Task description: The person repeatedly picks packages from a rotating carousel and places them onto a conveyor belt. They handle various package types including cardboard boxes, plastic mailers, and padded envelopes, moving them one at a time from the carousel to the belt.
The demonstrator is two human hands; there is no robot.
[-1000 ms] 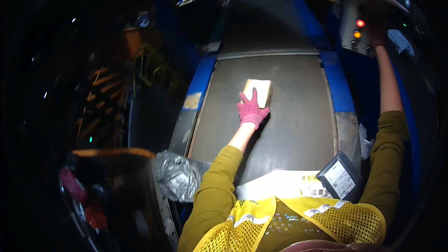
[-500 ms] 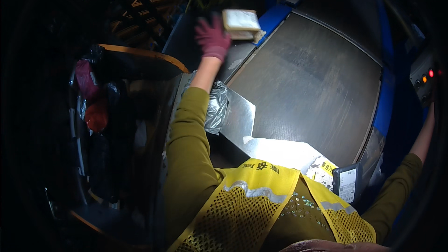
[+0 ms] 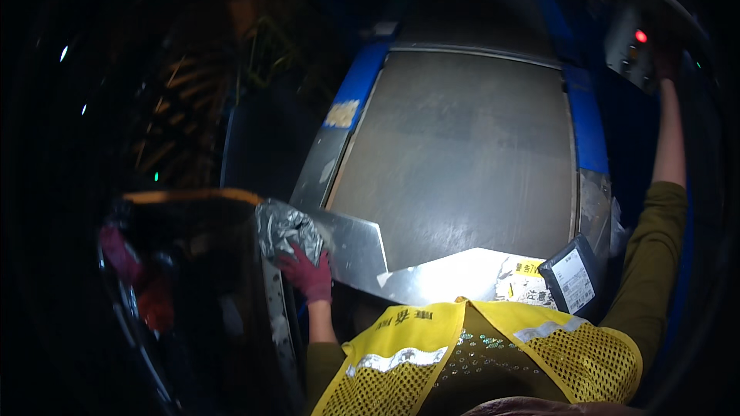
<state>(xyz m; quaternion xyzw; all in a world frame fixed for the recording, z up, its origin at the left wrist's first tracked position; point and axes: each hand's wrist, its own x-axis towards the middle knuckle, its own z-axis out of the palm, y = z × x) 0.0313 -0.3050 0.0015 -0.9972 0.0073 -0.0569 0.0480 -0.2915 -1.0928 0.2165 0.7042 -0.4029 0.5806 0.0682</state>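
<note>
My left hand, in a maroon glove, is at the lower edge of a crumpled grey plastic bag. Its fingers and thumb press into the bag, which sits between the bin's edge and a bent metal plate. Far to the right, my right hand reaches up beside a control box with a lit red light; its fingers are lost in the dark. A dark package with a white label leans near the front right corner of the conveyor belt.
Blue side rails border the belt, the left one bearing a tan patch. At the left stands a deep bin with an orange rim, holding red and dark bagged parcels. A warning sticker is on the metal plate.
My left hand has come back from the far left rail to the grey bag. The white-topped box beside it has gone from view. My right hand stays by the control box. The view has shifted.
</note>
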